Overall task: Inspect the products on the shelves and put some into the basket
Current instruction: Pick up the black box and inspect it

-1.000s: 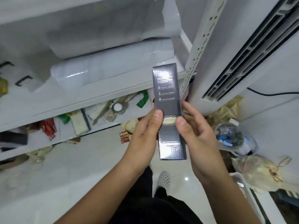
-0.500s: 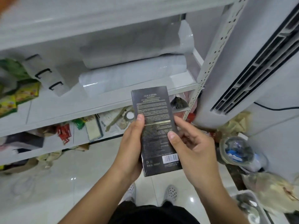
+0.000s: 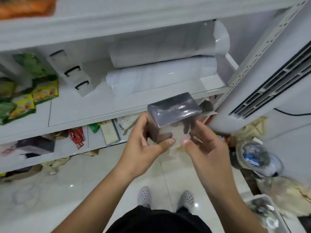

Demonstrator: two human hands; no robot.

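Note:
A dark glossy product box (image 3: 175,109) is blurred in mid-turn in front of the white shelf (image 3: 94,108), its upper end tipped away from me. My left hand (image 3: 144,145) grips its left side with curled fingers and thumb. My right hand (image 3: 203,147) holds its right side, thumb near the left thumb. The lower part of the box is smeared by motion. A white basket (image 3: 262,199) with things inside shows at the bottom right, on the floor beside my feet.
Green and yellow packets (image 3: 28,98) lie on the middle shelf at left, clear bins with black handles (image 3: 74,73) and wrapped white rolls (image 3: 161,78) behind. The lower shelf holds red packets (image 3: 77,135). A white air conditioner (image 3: 272,78) stands at right, bags (image 3: 257,158) below it.
The box went from upright, with its printed face toward me, to tipped and turning between both hands. The view has shifted left and down, so more of the shelf shows.

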